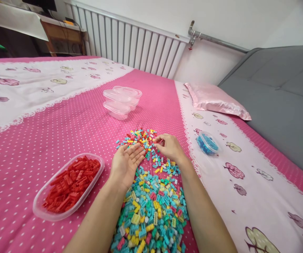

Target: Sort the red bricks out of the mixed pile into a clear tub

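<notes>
We have both hands over a pile of small bricks [151,203], mixed in teal, yellow, pink and white, that lies on the pink dotted bed cover [69,119] between our forearms and spreads away from us.

Our left hand [126,163] rests palm up at the pile's left edge. Its fingers [136,150] are stretched out flat with nothing gripped.

Our right hand [170,147] is palm down at the far end of the pile. Its fingers [161,141] are curled onto the scattered bricks, and it may be pinching one, but we cannot tell from here.

A clear tub of red bricks [69,184] sits to the left, near the left wrist. A small round tub of blue bricks [206,143] stands to the right of the right hand. A stack of clear tubs [121,100] waits further up the bed, and a pink pillow [216,100] lies beyond.
</notes>
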The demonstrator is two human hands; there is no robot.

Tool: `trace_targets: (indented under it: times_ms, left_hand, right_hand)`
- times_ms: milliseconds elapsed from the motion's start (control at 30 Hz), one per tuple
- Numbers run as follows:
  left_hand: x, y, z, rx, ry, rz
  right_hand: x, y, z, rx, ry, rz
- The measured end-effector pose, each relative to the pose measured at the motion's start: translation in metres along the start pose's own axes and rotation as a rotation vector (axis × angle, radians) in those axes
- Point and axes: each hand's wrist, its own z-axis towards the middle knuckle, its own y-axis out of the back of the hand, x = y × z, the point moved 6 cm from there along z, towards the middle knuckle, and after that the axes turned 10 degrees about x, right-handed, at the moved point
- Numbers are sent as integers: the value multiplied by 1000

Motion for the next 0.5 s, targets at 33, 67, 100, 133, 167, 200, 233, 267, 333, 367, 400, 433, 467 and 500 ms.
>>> trace_targets:
  times_ms: [33,67,100,133,167,200,233,267,333,367,400,433,467,500]
  left_hand:
    - [1,-1,0,10,11,-16]
    - [2,-2,0,23,22,-35]
    - [3,-3,1,38,35,-57]
    - [4,-4,1,54,49,-82]
    - [5,-5,1,64,63,-109]
    - [6,-6,1,68,77,-136]
    - [7,-6,1,65,90,-161]
    - [7,-5,1,54,99,-184]
    - [7,-3,1,21,101,-221]
    - [6,-2,1,2,92,-230]
    - [5,-1,1,-19,75,-230]
    - [3,1,1,-43,50,-222]
    - [1,2,0,-67,21,-210]
    - [-1,4,0,-87,-9,-197]
  right_hand:
    - [5,4,-2,-10,17,38]
    - [12,7,-4,-11,46,78]
    - [20,10,-7,-3,85,113]
    - [29,11,-9,13,131,144]
    - [37,12,-11,33,177,168]
    - [44,13,-13,48,216,185]
    - [49,13,-14,54,244,198]
    - [50,14,-15,49,256,208]
    - [46,14,-13,9,222,209]
    - [40,13,-12,-8,187,196]
    - [35,10,-10,-8,150,175]
    - [29,6,-8,11,115,148]
    - [25,1,-6,44,85,117]
    - [21,-5,-4,85,60,84]
